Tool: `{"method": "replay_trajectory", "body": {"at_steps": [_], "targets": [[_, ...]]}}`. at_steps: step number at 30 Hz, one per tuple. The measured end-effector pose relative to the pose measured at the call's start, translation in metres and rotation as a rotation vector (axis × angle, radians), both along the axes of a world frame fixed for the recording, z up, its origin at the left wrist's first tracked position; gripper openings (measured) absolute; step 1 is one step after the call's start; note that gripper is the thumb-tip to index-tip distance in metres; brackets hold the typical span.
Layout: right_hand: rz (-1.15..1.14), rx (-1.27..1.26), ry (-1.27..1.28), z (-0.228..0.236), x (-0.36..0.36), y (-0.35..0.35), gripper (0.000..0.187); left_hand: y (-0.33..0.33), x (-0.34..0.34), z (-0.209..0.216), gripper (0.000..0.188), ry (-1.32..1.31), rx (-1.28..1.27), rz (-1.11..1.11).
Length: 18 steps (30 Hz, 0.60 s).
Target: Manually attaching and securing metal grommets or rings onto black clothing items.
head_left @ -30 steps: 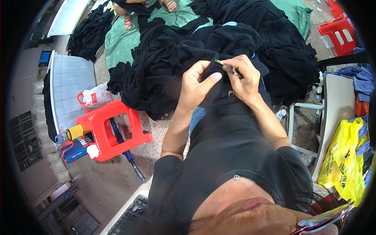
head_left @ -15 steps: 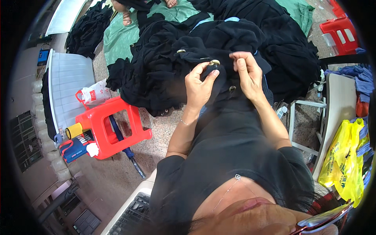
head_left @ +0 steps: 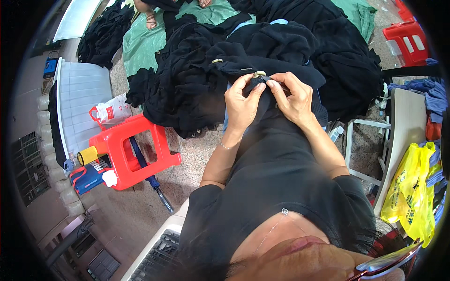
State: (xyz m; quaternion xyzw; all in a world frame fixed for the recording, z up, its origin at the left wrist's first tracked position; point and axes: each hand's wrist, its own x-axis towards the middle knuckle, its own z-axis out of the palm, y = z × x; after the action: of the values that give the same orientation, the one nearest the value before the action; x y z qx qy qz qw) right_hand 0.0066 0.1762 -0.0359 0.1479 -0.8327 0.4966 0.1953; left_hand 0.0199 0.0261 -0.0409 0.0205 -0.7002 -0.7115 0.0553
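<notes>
A black garment (head_left: 262,51) with brass-coloured round buttons lies bunched across my lap. My left hand (head_left: 242,104) pinches the cloth beside one button (head_left: 258,74). My right hand (head_left: 293,97) grips the same fold from the other side, fingertips almost touching those of the left. A second button (head_left: 217,61) shows on the cloth further left. Whether a needle or thread sits between my fingers is too small to tell.
A red plastic stool (head_left: 133,152) stands at my left with a folded umbrella (head_left: 149,180) under it, and a white lidded bin (head_left: 82,100) beyond. More black clothes (head_left: 347,51) lie piled on green sheeting (head_left: 143,40). A yellow bag (head_left: 412,187) hangs at right by a white chair (head_left: 398,136).
Both hands shifted slightly along the garment, staying together at the button. The cloth was drawn a little nearer to me.
</notes>
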Motion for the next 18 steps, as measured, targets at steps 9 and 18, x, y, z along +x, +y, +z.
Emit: {"method": "replay_trajectory", "body": {"at_steps": [9,18], "targets": [[-0.037,0.104,0.109,0.0012,-0.0002,0.0035,0.017,0.0002,-0.0002,0.0005,0.024,0.008,-0.045,-0.003],[-0.036,0.162,0.147,0.0003,0.0014,0.0033,0.018,0.0005,-0.0008,-0.0005,0.024,0.020,-0.048,-0.003]]}}
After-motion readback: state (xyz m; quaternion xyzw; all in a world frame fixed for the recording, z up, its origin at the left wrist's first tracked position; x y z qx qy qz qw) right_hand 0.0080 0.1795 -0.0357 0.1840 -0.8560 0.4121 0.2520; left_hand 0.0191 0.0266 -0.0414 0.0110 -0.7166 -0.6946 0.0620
